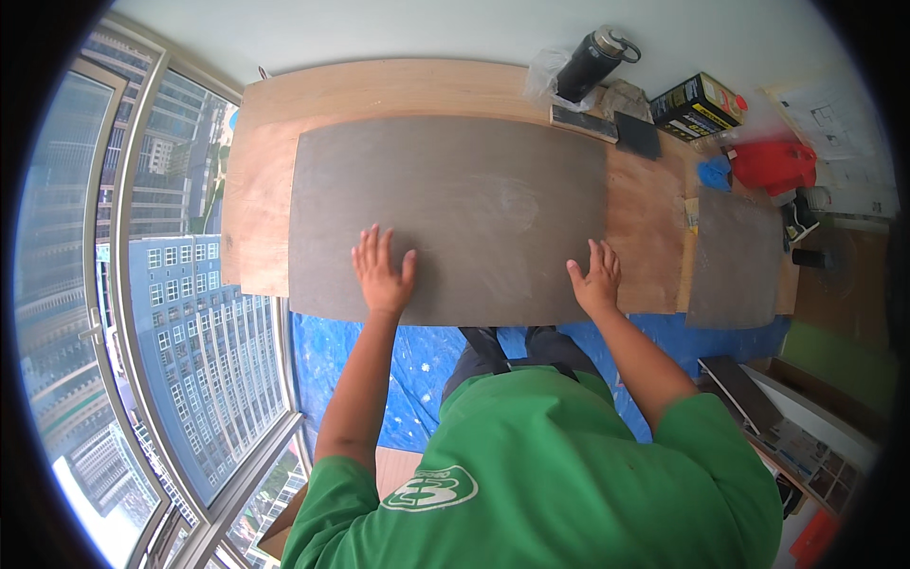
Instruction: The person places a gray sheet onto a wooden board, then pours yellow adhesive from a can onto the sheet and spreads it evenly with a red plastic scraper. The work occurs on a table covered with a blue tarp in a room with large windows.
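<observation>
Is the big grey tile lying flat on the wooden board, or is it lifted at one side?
Flat. The grey tile lies on the wooden board, both hands pressed palm-down on its near edge: left hand, right hand.

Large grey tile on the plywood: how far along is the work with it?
Done: the large tile lies flat on the plywood board, and a smaller tile lies to its right. In hand: left hand and right hand press flat on its near edge. Left: the can looks capped, and no adhesive shows.
</observation>
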The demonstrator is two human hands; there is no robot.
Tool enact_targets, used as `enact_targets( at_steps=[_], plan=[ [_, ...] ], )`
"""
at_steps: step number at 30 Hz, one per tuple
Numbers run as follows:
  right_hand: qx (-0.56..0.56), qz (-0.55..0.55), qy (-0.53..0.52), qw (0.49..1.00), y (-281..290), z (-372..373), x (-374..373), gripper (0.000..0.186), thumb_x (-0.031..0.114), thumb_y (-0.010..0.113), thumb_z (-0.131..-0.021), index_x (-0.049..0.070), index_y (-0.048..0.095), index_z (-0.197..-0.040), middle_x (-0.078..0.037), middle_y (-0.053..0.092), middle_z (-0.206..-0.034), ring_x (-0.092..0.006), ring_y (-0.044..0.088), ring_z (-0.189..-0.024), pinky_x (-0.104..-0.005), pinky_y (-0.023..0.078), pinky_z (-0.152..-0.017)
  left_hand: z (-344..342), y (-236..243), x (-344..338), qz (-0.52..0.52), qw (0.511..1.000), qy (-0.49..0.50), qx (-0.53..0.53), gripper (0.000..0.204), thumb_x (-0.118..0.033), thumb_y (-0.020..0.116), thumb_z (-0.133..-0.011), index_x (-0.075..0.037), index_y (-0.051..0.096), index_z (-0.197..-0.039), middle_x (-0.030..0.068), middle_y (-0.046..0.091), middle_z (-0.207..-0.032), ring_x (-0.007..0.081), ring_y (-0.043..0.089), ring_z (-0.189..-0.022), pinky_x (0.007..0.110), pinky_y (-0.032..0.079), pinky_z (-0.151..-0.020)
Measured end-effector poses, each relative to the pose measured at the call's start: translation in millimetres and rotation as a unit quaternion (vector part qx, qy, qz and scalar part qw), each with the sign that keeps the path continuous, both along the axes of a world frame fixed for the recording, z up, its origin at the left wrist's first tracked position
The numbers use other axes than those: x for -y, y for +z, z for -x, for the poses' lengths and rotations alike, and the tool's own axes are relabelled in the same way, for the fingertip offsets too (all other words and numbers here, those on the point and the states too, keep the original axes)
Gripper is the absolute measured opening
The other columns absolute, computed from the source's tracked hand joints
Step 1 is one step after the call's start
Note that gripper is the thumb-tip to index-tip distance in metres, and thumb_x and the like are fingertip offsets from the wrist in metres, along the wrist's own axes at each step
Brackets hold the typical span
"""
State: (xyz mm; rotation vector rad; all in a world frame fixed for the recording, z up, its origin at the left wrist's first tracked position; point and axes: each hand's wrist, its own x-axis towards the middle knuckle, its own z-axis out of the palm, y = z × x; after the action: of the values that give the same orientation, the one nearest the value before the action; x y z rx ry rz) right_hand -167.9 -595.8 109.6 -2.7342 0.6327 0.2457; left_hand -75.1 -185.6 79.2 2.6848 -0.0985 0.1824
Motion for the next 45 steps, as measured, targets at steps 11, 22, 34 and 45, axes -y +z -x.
enact_targets(
  at_steps=[11, 22, 34, 45],
  plan=[
    [0.166, -0.096, 0.353, 0.916, -35, -143, -184, 0.064, 0.045, 0.054, -0.106, 0.013, 0.042, -0.161, -0.014, 0.028, -0.173, -0.0378, 0.024, -0.16, -0.0625, 0.016, -0.128, -60, -38, 22, -0.151, 0.973, -0.12, -0.125, 0.08, -0.063, 0.047, -0.102, -0.021, 0.03, -0.168, 0.005, 0.02, -0.177, 0.0271, 0.013, -0.164, 0.054, 0.005, -0.132],
    [0.119, 0.099, 0.202, 0.967, -105, -238, -61, 0.066, 0.057, 0.031, -0.11, 0.025, 0.031, -0.168, -0.009, 0.017, -0.178, -0.0323, 0.014, -0.164, -0.0578, 0.007, -0.131, -58, -48, 19, -0.141, 0.977, -0.108, -0.119, 0.081, -0.054, 0.05, -0.102, -0.012, 0.029, -0.168, 0.005, 0.025, -0.176, 0.0244, 0.017, -0.164, 0.052, 0.006, -0.133],
    [0.035, 0.126, 0.011, 0.991, -98, -253, -29, 0.076, 0.059, 0.029, -0.111, 0.012, 0.022, -0.17, -0.017, 0.011, -0.178, -0.0363, 0.008, -0.164, -0.0623, 0.008, -0.129, -61, -43, 18, -0.102, 0.981, -0.105, -0.124, 0.083, -0.055, 0.053, -0.1, -0.011, 0.032, -0.166, 0.0062, 0.027, -0.175, 0.0244, 0.019, -0.163, 0.054, 0.006, -0.132],
    [0.068, 0.045, 0.449, 0.89, -81, -368, -437, 0.077, 0.056, 0.025, -0.112, 0.008, 0.016, -0.17, -0.015, 0.009, -0.178, -0.03, 0.005, -0.165, -0.0543, 0.003, -0.133, -60, -41, 11, -0.071, 0.968, -0.126, -0.204, 0.075, -0.055, 0.047, -0.102, -0.013, 0.038, -0.164, 0.0064, 0.035, -0.172, 0.0257, 0.022, -0.162, 0.054, 0.005, -0.133]
  ],
)
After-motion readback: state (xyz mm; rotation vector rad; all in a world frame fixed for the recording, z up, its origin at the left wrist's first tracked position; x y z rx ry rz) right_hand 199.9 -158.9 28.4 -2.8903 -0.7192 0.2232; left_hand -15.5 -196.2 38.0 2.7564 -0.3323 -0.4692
